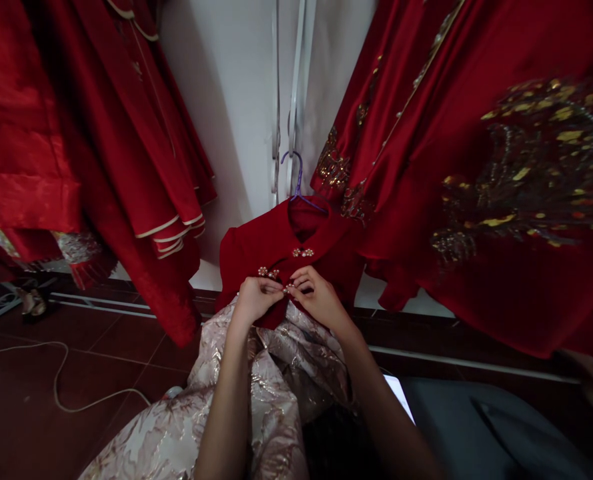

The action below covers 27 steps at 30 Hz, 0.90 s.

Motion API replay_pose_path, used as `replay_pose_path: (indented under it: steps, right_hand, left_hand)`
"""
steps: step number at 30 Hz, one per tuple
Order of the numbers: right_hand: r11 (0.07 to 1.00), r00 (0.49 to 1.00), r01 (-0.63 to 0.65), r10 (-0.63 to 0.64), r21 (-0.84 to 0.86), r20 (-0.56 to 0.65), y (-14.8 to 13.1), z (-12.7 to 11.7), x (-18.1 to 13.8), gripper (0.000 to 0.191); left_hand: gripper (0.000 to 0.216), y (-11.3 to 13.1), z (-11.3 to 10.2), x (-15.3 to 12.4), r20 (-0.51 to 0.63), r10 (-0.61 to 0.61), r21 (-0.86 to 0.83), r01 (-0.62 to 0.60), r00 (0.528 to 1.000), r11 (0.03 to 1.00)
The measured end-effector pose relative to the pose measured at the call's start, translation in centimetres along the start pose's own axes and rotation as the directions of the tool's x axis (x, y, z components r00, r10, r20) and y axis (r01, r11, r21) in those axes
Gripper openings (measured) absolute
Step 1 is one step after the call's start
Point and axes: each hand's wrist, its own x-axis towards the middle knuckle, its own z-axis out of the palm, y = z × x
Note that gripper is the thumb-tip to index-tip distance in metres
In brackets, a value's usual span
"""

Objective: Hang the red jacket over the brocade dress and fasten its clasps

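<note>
A small dark red jacket (256, 250) hangs on a purple hanger (299, 183) in front of me, above a pale pink and gold brocade skirt (271, 393). Pearl clasps run down its front: one at the collar (303, 253) and one lower left (267, 272). My left hand (254, 299) and my right hand (317, 297) meet at the jacket's front edge. Both pinch a small clasp (289, 289) between the fingertips.
Red satin gowns hang on the left (101, 133) and, with gold embroidery, on the right (501, 173). A white wall (236, 100) stands behind. A white cable (61, 387) lies on the dark red floor tiles. A grey surface (476, 427) sits at lower right.
</note>
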Motion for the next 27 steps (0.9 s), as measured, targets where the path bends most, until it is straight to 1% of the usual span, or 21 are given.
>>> replay_pose_path:
  steps: [4,7,13,14,18,20,22,23,25,27]
  right_hand:
    - [1.0,1.0,0.013,-0.013,-0.013,0.002,0.2,0.3,0.0,0.022]
    - [0.999,0.999,0.026,-0.026,-0.02,0.021,0.4,0.3,-0.1,0.021]
    - [0.998,0.985,0.057,-0.05,-0.039,0.164,0.8,-0.8,-0.4,0.037]
    - [0.997,0.984,0.063,-0.053,-0.052,0.167,0.8,-1.1,-0.4,0.036]
    - [0.991,0.991,0.064,-0.05,-0.116,0.122,0.6,-2.1,-0.2,0.018]
    - [0.992,0.99,0.038,-0.021,-0.122,0.141,0.7,-2.5,-0.2,0.013]
    - [0.993,0.986,0.014,0.005,-0.118,0.165,0.9,-2.8,-0.1,0.011]
    - [0.993,0.986,0.009,0.011,-0.117,0.167,1.0,-2.9,-0.1,0.011]
    - [0.993,0.989,0.005,0.013,-0.115,0.15,1.1,-3.1,-0.1,0.01]
    - [0.994,0.993,0.011,0.002,-0.113,0.115,1.0,-3.3,-0.1,0.01]
  left_hand:
    - [0.012,-0.8,-0.4,0.2,0.01,0.036,0.087,-0.037,0.999,0.996]
    - [0.012,-1.3,-0.4,0.4,0.054,0.065,0.101,-0.07,0.996,0.992]
    - [0.02,-1.2,-0.2,0.3,0.059,0.047,0.179,-0.057,0.997,0.982]
    - [0.02,-1.1,-0.3,0.2,0.076,0.052,0.19,-0.065,0.996,0.98]
    - [0.016,-1.2,-0.6,-0.2,0.178,0.054,0.253,-0.099,0.983,0.962]
    - [0.017,-1.4,-0.7,-0.3,0.235,0.038,0.28,-0.105,0.971,0.954]
    - [0.019,-1.5,-0.8,-0.2,0.26,0.038,0.29,-0.116,0.965,0.95]
    - [0.019,-1.5,-0.9,-0.2,0.248,0.051,0.292,-0.125,0.967,0.948]
    - [0.017,-1.4,-0.9,0.0,0.181,0.095,0.297,-0.147,0.979,0.944]
    - [0.016,-1.1,-1.1,0.1,0.057,0.143,0.306,-0.154,0.988,0.94]
